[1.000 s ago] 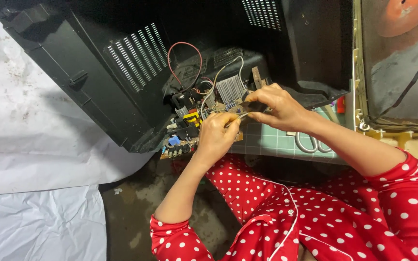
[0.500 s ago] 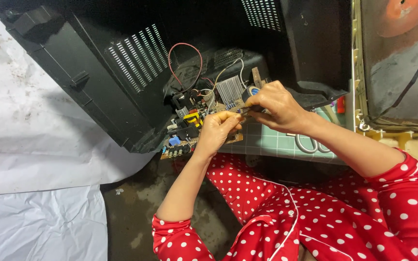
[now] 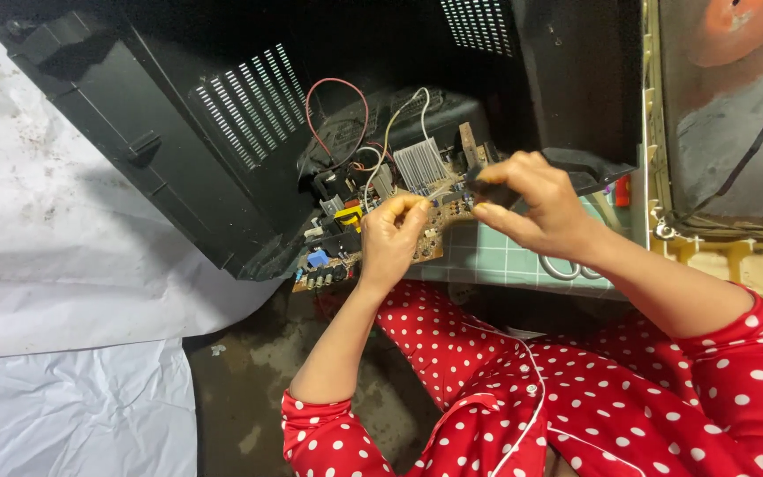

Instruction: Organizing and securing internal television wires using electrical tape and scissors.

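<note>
while left hand (image 3: 392,238) pinches thin wire (image 3: 439,189) over board (image 3: 434,231), right hand (image 3: 527,201), gripping dark tool (image 3: 487,189), has drawn slightly apart.

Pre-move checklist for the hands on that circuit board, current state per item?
1. Left hand pinching at the board: ok.
2. Right hand gripping a dark tool: ok.
3. Tool tip on the board: cannot tell, hidden by the fingers.
4. Red wire clear of both hands: ok.
5. Board fully supported: not ok, its near edge overhangs the green mat.
6. Power off: cannot tell.
</note>
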